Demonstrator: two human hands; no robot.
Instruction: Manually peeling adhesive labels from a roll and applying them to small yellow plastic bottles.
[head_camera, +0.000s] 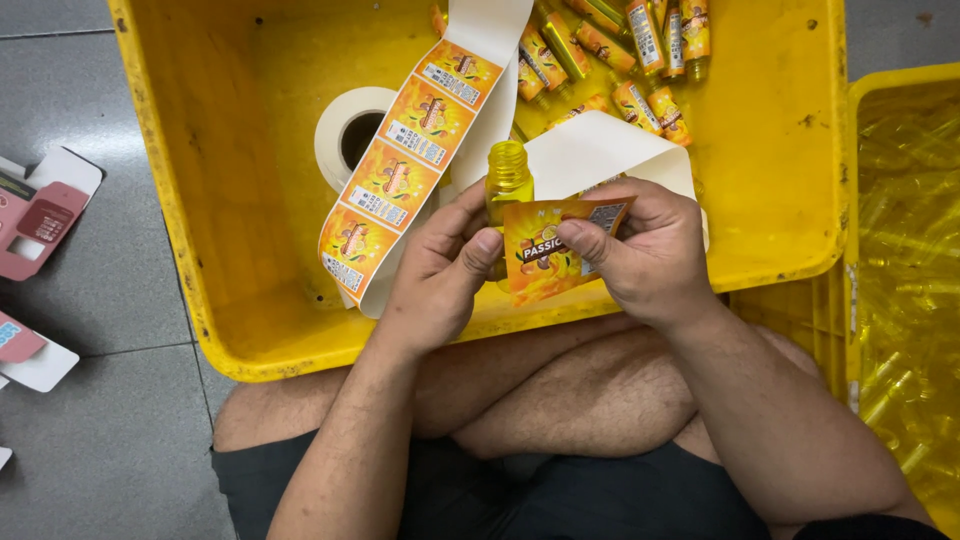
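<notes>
Grey tile floor, a yellow crate (200, 200) before my crossed legs. My left hand (435, 270) grips a small yellow bottle (508, 175) above the crate's near rim; my right hand (645, 250) pinches an orange label (550, 260) against it. Beyond lie the label roll (400, 170) and labelled bottles (640, 60).

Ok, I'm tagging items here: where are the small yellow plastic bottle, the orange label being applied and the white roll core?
Small yellow plastic bottle (508, 172), head view, threaded neck.
Orange label (540, 262), head view, its middle.
White roll core (333, 125), head view, left rim.

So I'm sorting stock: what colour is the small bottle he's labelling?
Translucent yellow bottle, seen in the head view.
</notes>
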